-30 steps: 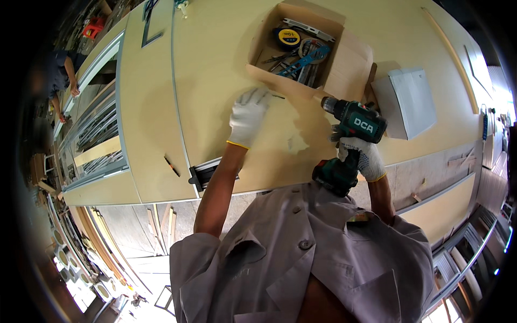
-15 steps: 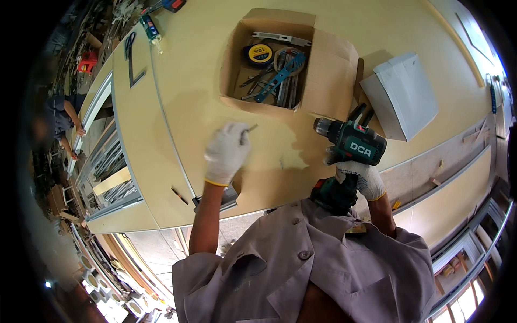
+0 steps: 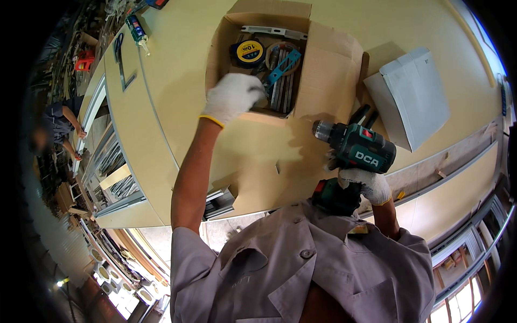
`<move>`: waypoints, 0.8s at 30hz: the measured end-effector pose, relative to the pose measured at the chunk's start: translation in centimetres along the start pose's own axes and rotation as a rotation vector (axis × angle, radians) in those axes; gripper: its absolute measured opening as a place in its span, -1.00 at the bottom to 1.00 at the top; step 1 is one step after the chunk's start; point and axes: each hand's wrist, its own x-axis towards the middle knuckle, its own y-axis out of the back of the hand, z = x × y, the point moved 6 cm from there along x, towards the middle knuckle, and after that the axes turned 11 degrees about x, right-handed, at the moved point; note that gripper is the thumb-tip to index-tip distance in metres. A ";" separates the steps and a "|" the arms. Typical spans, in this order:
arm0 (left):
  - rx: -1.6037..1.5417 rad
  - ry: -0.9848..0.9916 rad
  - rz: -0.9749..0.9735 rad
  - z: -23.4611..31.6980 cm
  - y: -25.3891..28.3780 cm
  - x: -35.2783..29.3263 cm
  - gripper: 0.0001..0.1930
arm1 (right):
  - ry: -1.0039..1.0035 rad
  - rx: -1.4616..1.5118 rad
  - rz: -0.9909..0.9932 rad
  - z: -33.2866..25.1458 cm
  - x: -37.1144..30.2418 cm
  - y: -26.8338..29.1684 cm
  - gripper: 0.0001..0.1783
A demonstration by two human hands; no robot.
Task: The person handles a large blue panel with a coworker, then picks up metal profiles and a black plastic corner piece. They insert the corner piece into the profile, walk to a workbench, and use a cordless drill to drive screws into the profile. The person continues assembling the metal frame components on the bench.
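My right hand (image 3: 368, 184), in a white knit glove, grips a dark green cordless drill (image 3: 369, 149) by its handle. The drill's chuck (image 3: 324, 131) faces left, and no bit shows in it. My left hand (image 3: 235, 96), also gloved, reaches over the near left side of an open cardboard box (image 3: 331, 70). Its fingers are bent together, and what they may hold is hidden. Inside the box lie a yellow and black tape measure (image 3: 250, 51), a blue slotted strip (image 3: 284, 65), several metal rods (image 3: 278, 96) and a pale metal bar (image 3: 274, 32).
Right of the cardboard box stands a white box (image 3: 412, 99). A sealant tube (image 3: 137, 32) and an angled square (image 3: 124, 70) lie at far left. Metal profile offcuts (image 3: 219, 203) rest by the near edge. Another person (image 3: 62, 121) handles a frame at left.
My left hand has moved forward from the tabletop to over the cardboard box. The small thin piece seen in its fingers earlier no longer shows. My right hand still holds the drill.
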 end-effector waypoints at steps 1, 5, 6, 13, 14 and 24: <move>0.050 0.011 -0.086 0.7 -1.7 0.2 -0.77 | -0.003 -0.002 0.001 -0.1 0.2 0.1 -0.40; 0.246 0.032 -0.057 -0.1 -1.9 1.4 -0.71 | 0.034 -0.065 0.001 -1.4 1.0 0.0 -0.40; 0.302 0.026 0.021 -0.7 -1.5 1.5 -0.70 | 0.055 -0.094 0.001 -1.8 1.1 -0.1 -0.40; 0.189 0.155 0.051 0.1 -2.9 0.7 -0.69 | 0.069 -0.017 0.017 -2.0 1.1 0.3 -0.40; 0.179 0.176 -0.014 0.5 -3.3 0.8 -0.71 | 0.070 -0.007 0.009 -1.9 1.1 0.4 -0.41; 0.139 0.389 -0.070 0.3 -4.8 5.1 -0.67 | 0.036 0.062 -0.013 -0.4 0.6 0.7 -0.46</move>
